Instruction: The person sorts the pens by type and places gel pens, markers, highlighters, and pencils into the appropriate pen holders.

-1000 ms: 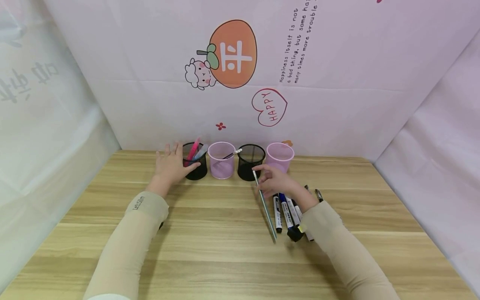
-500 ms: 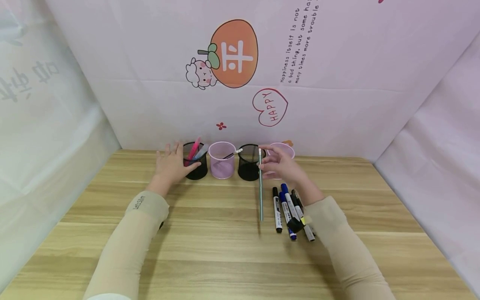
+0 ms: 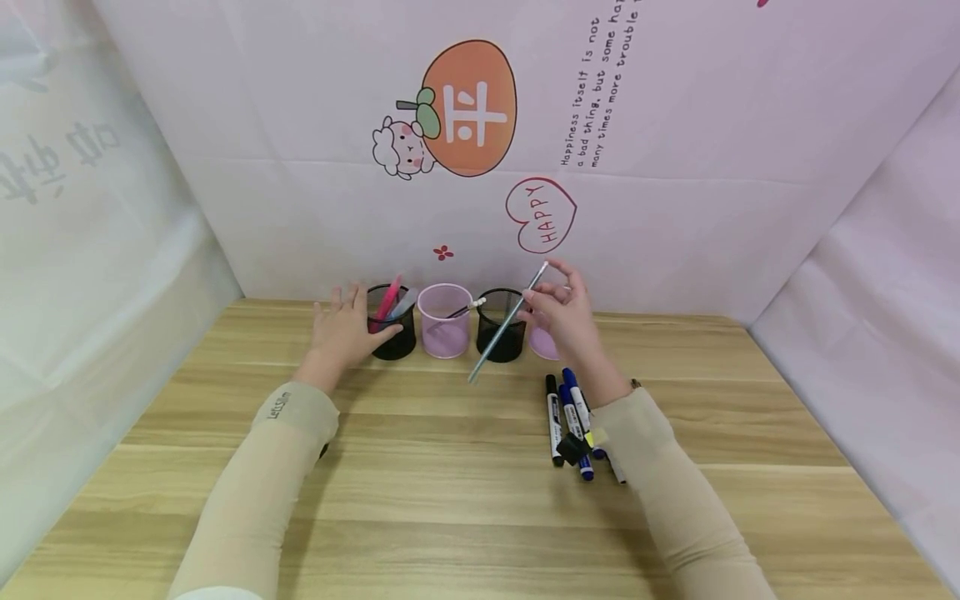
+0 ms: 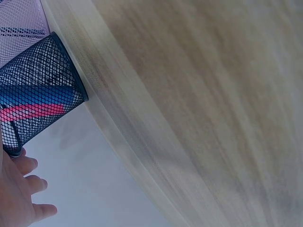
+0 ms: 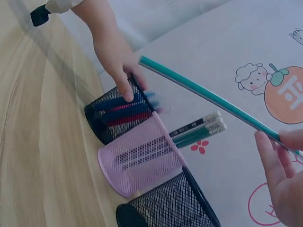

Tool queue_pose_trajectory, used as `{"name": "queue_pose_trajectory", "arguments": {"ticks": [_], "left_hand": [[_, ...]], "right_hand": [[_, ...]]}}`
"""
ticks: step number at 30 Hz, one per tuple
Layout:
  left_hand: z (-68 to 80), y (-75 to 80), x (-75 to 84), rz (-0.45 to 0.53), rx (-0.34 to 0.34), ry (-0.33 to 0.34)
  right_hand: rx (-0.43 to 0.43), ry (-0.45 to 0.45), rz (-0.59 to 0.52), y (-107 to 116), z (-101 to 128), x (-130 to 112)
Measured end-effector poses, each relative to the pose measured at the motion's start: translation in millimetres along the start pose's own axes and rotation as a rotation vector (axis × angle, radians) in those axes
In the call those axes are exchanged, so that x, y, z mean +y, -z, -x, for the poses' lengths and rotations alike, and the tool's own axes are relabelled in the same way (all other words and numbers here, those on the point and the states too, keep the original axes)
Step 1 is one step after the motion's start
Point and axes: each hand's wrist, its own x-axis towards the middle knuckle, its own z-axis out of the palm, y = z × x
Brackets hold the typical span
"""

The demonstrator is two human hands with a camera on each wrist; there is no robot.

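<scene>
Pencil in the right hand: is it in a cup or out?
Out. The right wrist view shows the pencil pinched in the right hand, its free end in the open, outside the visible cups.

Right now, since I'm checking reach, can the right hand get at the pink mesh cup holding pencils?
Probably yes: the right hand pinches a slim green pencil, but the path above that pink mesh cup looks free.
</scene>
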Motion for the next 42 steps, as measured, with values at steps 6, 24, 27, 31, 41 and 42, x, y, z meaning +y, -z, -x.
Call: {"name": "queue_pose_trajectory", "arguments": {"ticks": [6, 24, 27, 31, 41, 42], "left_hand": [[0.2, 0.9, -0.1, -0.002, 0.004, 0.004], [1.4, 0.9, 0.3, 0.002, -0.001, 0.005], [0.7, 0.7, 0.2, 0.002, 0.0, 0.005], [-0.4, 0.1, 0.1, -0.001, 0.002, 0.003], [-1.7, -1.3, -1.5, 0.006, 0.0, 0.002], [-1.7, -1.5, -1.6, 0.007, 0.0, 0.002]], "right_hand": [[0.108, 0.138, -0.174, -13, -4, 2], [0.442, 0.386, -0.304, -40, -22, 22], [0.478, 0.38, -0.276, -41, -24, 27], [0.469, 0.353, -0.271, -41, -26, 33], [0.4, 0.38, -0.155, -39, -24, 48], [0.391, 0.379, -0.127, -39, -24, 49]]}}
